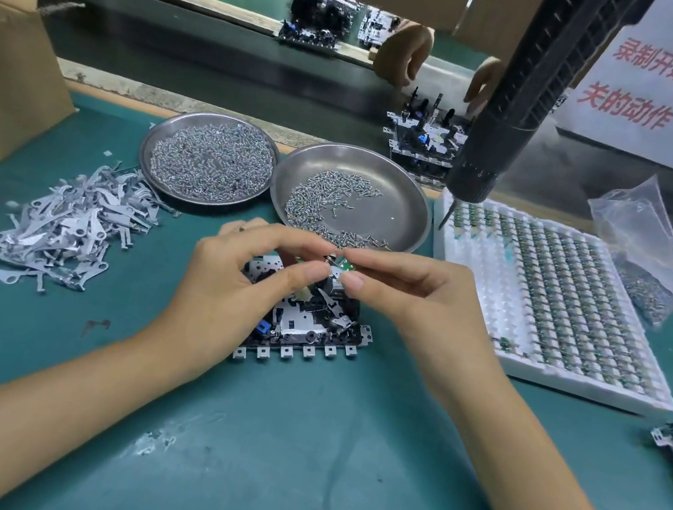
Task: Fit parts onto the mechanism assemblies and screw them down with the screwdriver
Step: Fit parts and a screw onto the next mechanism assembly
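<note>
both hands pinch a tiny green part at its edges above the mechanism assembly; looks light, rigid, fiddly, easily dropped.

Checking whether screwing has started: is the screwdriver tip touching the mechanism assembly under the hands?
Apart. The head view shows the screwdriver hanging with its tip over the white tray, well clear of the mechanism assembly.

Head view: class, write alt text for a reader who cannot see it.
Both hands, left hand and right hand, pinch a small part above a mechanism assembly on a green mat; a screwdriver hangs beyond two screw dishes.
</note>
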The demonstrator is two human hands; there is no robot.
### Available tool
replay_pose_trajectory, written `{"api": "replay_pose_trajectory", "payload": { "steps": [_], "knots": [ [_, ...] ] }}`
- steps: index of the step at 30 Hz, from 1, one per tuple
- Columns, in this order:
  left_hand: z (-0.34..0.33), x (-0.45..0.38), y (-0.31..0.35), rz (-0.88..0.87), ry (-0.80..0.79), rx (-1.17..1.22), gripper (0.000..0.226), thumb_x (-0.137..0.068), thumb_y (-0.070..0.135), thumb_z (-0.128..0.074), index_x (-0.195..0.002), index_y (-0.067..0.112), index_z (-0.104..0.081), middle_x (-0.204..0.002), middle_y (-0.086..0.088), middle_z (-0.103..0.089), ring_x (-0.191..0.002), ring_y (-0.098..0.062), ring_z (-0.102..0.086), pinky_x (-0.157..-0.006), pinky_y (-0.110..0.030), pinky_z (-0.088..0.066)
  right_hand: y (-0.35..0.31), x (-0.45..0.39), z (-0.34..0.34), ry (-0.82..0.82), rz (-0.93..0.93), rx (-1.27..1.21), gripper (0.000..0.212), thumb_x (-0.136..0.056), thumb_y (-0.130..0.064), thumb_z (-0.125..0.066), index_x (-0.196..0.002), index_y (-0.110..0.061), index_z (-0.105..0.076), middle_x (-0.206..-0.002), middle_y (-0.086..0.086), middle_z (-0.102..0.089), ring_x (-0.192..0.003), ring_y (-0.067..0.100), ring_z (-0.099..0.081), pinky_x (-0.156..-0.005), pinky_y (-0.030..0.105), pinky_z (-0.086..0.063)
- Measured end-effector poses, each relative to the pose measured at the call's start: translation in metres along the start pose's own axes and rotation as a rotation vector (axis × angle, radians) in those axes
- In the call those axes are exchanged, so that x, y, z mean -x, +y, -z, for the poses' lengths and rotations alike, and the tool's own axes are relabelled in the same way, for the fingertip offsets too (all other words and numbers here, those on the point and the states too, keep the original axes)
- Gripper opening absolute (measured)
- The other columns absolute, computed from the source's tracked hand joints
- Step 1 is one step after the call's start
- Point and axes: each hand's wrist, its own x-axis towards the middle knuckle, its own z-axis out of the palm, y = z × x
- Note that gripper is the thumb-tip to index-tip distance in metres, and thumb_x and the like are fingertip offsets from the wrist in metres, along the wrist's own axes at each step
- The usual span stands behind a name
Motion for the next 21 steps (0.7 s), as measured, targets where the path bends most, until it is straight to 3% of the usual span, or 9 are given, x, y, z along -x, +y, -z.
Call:
{"api": "replay_pose_trajectory", "payload": {
  "steps": [6,14,21],
  "knots": [
    [-0.0002,-0.0002,-0.0043,0.023,-0.003,0.004,0.014,-0.075,0.037,-0.067,-0.088,0.04,-0.069,-0.078,0.024,-0.065,-0.083,-0.007,-0.059,-0.071,-0.027,-0.036,-0.0001,0.0007,0.0009,-0.009,0.01,0.013,0.021,-0.074,-0.001,-0.075,-0.094,-0.008,-0.075,-0.092,0.004,-0.075,-0.09,0.015,-0.071,-0.077,0.018,-0.052],
    [-0.0004,0.0002,-0.006,0.008,-0.019,0.021,0.014,-0.074,0.036,-0.069,-0.088,0.039,-0.07,-0.079,0.024,-0.066,-0.084,-0.01,-0.059,-0.077,-0.032,-0.04,-0.0008,0.0018,-0.0012,-0.007,0.013,-0.006,0.018,-0.076,-0.001,-0.074,-0.092,-0.009,-0.075,-0.089,0.002,-0.075,-0.086,0.012,-0.071,-0.074,0.014,-0.051],
    [-0.0007,0.0004,-0.0075,-0.008,-0.029,-0.004,0.014,-0.074,0.036,-0.068,-0.087,0.04,-0.069,-0.079,0.022,-0.066,-0.081,-0.004,-0.054,-0.075,-0.026,-0.036,-0.0003,0.0038,-0.0026,0.006,0.024,0.011,0.019,-0.077,0.0,-0.073,-0.094,-0.008,-0.074,-0.088,0.005,-0.075,-0.084,0.012,-0.071,-0.074,0.016,-0.052]
  ]
}}
